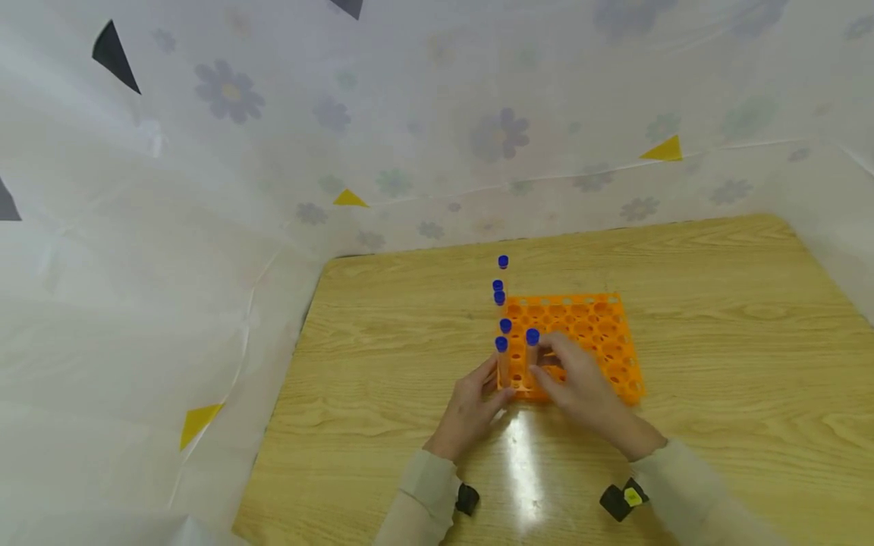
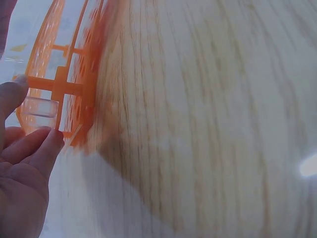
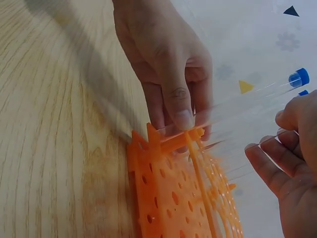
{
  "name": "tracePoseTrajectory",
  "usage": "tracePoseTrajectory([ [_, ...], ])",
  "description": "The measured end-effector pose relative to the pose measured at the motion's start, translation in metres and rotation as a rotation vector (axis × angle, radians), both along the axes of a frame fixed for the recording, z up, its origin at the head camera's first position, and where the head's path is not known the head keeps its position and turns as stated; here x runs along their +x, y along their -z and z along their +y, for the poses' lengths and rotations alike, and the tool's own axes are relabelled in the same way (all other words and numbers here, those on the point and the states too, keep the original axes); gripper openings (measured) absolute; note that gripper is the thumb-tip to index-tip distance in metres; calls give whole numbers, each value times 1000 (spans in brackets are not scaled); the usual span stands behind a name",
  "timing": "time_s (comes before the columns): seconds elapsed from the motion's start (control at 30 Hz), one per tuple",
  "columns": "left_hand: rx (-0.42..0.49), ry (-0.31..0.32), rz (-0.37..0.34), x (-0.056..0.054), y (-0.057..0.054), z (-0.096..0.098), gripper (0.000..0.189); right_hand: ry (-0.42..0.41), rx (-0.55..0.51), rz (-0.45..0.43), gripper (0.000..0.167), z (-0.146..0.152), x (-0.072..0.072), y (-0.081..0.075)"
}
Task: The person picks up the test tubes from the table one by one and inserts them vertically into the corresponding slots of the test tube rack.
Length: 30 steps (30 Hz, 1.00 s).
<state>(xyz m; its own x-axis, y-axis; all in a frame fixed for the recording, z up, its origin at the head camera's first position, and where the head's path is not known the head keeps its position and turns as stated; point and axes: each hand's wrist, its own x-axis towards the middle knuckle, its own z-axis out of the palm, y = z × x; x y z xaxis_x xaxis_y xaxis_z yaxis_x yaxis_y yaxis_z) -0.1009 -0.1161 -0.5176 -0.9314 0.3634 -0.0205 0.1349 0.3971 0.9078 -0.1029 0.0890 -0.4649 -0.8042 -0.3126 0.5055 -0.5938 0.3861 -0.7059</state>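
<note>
An orange plastic test tube rack (image 1: 617,345) stands on the table, with several clear, blue-capped test tubes (image 1: 502,364) upright along its left side. At the rack's near left corner, my left hand (image 1: 471,402) grips the frame between thumb and fingers. The left wrist view shows a clear tube bottom (image 2: 42,106) inside that corner, between these fingers. Just to the right, my right hand (image 1: 580,383) pinches another blue-capped test tube (image 1: 532,350) above the rack. In the right wrist view its thumb and fingers (image 3: 292,111) partly hide a blue cap.
A wood-grain table (image 1: 382,326) lies under the rack. White flower-patterned sheeting (image 1: 423,136) hangs behind it and along the left side, with yellow and dark triangles on it. Dark wrist devices (image 1: 617,500) sit below both sleeves.
</note>
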Motion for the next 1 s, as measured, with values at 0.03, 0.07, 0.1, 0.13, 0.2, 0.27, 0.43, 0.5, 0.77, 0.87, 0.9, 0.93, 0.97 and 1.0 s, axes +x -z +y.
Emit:
tracePoseTrajectory([
  [0.03, 2, -1, -3, 0, 0, 0, 62, 1, 8, 7, 31, -1, 0, 1],
  [0.07, 3, -1, -3, 0, 0, 0, 62, 4, 17, 16, 31, -1, 0, 1],
  [0.1, 4, -2, -5, 0, -1, 0, 63, 5, 27, 19, 31, -2, 0, 2],
  [0.13, 6, -1, -8, 0, -1, 0, 63, 10, 40, 24, 31, -2, 0, 3],
  [0.2, 10, -2, -12, 0, -1, 0, 63, 17, 63, 30, 31, -3, 1, 5],
  [0.27, 16, -2, -14, 0, 0, 0, 63, 22, 81, 35, 32, -3, 1, 9],
  [0.43, 19, 4, -2, 0, 0, 0, 62, 11, 84, 49, 33, -2, 0, 16],
  [0.5, 17, 9, 12, 0, 1, 0, 62, 5, 85, 60, 33, -2, 0, 18],
  [0.77, 10, 5, 14, 0, 0, 1, 63, -4, 100, 61, 30, 0, 1, 20],
  [0.87, 9, 2, 18, 0, -1, 1, 64, -12, 96, 65, 30, 0, 1, 20],
  [0.9, 8, 1, 17, 0, -1, 0, 64, -14, 96, 64, 31, 0, 1, 20],
  [0.93, 10, 3, 17, 0, -1, 0, 64, -17, 98, 64, 31, 0, 1, 20],
  [0.97, 10, 6, 28, 0, 0, 0, 64, -17, 99, 61, 31, 1, 1, 20],
  [1.0, 7, 10, 40, 0, 0, 0, 64, -19, 101, 58, 31, 1, 1, 20],
])
